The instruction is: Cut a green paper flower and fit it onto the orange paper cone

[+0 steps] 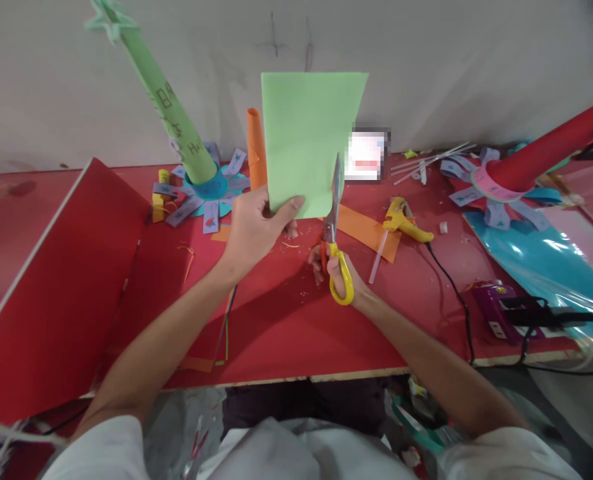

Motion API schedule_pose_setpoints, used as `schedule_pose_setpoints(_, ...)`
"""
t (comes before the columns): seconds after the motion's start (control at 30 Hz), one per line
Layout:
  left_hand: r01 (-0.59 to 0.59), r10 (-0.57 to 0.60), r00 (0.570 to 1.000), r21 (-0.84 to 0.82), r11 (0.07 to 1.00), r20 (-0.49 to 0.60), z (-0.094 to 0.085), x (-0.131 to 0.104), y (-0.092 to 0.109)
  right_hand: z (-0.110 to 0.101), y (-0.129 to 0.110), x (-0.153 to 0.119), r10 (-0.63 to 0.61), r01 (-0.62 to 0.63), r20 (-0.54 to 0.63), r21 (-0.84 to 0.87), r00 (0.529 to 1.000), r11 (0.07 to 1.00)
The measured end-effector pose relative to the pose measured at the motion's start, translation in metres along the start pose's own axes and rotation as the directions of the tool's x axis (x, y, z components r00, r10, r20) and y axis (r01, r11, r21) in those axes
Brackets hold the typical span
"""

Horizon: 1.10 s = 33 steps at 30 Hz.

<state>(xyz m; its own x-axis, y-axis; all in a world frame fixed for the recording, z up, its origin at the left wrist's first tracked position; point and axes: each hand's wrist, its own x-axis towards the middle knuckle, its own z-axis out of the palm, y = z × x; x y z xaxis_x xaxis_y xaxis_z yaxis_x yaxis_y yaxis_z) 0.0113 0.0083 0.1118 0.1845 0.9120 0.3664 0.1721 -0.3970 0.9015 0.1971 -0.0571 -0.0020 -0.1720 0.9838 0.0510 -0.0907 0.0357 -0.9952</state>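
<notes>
A light green sheet (309, 140) is held up above the red table, with my left hand (259, 227) pinching its lower left corner, thumb in front. My right hand (344, 273) grips scissors (343, 283) with yellow and orange handles. Their blades point upward at the sheet's lower right edge, parted around it as far as I can see. The sheet hides part of the left fingers. Behind the sheet stands a rolled orange tube (256, 147), and a flat orange strip (369, 233) lies behind the scissors.
Right of the scissors lies a yellow glue gun (406, 221) with a black cord. A green tube tower (171, 107) stands at the left, a red tube (551, 150) leans at the right. A red panel (66, 287) rises at the left; a purple power strip (499, 310) sits front right.
</notes>
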Motion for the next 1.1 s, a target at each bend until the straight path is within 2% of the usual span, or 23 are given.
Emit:
schedule_pose_setpoints(0.23, -0.024, 0.023, 1.000, -0.081, 0.996, -0.016, -0.002, 0.003, -0.002, -0.009, -0.003, -0.004, -0.008, 0.007, -0.019, -0.042, 1.000, 0.999)
schedule_pose_setpoints(0.53, -0.053, 0.047, 0.994, -0.059, 0.997, -0.096, -0.006, 0.004, -0.008, -0.006, -0.006, -0.004, 0.014, -0.017, -0.047, -0.053, 0.999, 0.998)
schedule_pose_setpoints(0.77, -0.032, 0.032, 0.999, -0.007, 0.999, -0.024, -0.006, 0.005, -0.005, -0.004, -0.005, 0.004, 0.021, -0.021, 0.026, 0.016, 0.999, 1.000)
schedule_pose_setpoints(1.1, -0.045, 0.044, 0.999, -0.018, 0.999, -0.032, -0.007, 0.005, -0.009, -0.012, -0.005, 0.000, 0.024, -0.024, 0.031, -0.017, 0.999, 1.000)
